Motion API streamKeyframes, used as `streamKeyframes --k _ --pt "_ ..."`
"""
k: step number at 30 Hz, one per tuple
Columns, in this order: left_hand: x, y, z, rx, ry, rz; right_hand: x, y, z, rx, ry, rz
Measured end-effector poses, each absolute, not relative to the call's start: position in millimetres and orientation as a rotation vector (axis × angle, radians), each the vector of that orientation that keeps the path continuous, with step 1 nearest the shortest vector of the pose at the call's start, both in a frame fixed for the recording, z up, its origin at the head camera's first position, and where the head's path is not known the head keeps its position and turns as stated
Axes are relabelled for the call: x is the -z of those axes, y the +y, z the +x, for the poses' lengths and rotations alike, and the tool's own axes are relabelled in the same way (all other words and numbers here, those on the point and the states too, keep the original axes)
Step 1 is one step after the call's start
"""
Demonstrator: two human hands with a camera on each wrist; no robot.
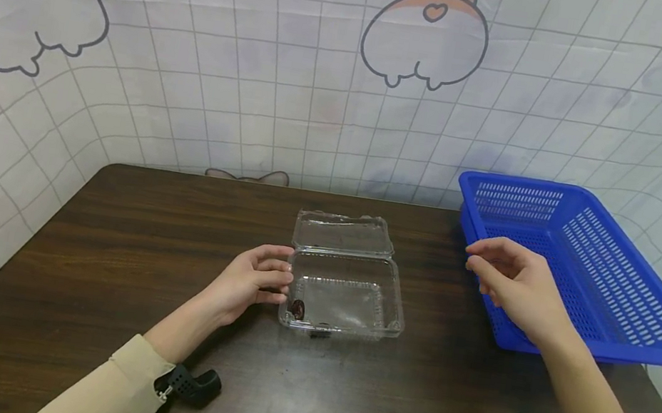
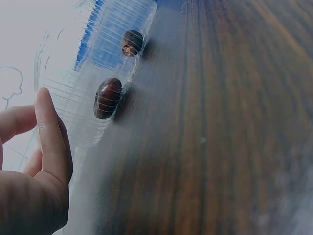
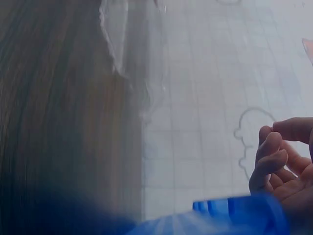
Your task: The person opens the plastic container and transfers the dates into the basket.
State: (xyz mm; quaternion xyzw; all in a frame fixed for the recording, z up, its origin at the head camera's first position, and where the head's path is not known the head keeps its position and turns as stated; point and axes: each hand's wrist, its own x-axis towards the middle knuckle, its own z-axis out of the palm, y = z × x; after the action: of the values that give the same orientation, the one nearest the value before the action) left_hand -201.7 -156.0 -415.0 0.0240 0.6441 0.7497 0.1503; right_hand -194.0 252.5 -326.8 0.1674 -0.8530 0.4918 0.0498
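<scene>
A clear plastic clamshell box (image 1: 348, 303) lies with its lid (image 1: 344, 235) raised toward the back. Inside, one dark brown, wrinkled, date-like fruit (image 1: 297, 309) shows near the front left corner. Through the box wall, the left wrist view has two such fruits, one nearer (image 2: 108, 98) and one farther (image 2: 132, 42) with a pale end. My left hand (image 1: 247, 283) touches the box's left side with fairly straight fingertips. Over the left rim of a blue plastic basket (image 1: 607, 348) hovers my right hand (image 1: 517, 283), loosely bent, with nothing visible between thumb and fingers.
The dark wood-grain table (image 1: 172, 225) ends at a white gridded cloth (image 1: 298, 86) with cartoon prints. The basket, with slotted walls, fills the table's right back part. Black straps (image 1: 188, 386) sit at both wrists.
</scene>
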Motion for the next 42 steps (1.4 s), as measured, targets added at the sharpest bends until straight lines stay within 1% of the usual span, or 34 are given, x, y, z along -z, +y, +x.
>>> streamKeyframes --k 6,15,26,34,42 --pt "415 -156 -201 -2.154 1.850 0.062 330 226 -194 -1.527 -2.632 0.625" --pt "417 -157 -203 -2.159 1.837 0.091 347 188 -199 -1.638 -2.711 0.762" --pt "415 -157 -202 -2.158 1.842 0.079 360 147 -205 -1.587 -2.766 0.969" --pt "415 -156 -202 -2.163 1.834 0.075 371 127 -214 -1.541 -2.865 1.133" --pt "415 -155 -202 -2.161 1.846 0.069 375 116 -220 -1.595 -2.976 1.197"
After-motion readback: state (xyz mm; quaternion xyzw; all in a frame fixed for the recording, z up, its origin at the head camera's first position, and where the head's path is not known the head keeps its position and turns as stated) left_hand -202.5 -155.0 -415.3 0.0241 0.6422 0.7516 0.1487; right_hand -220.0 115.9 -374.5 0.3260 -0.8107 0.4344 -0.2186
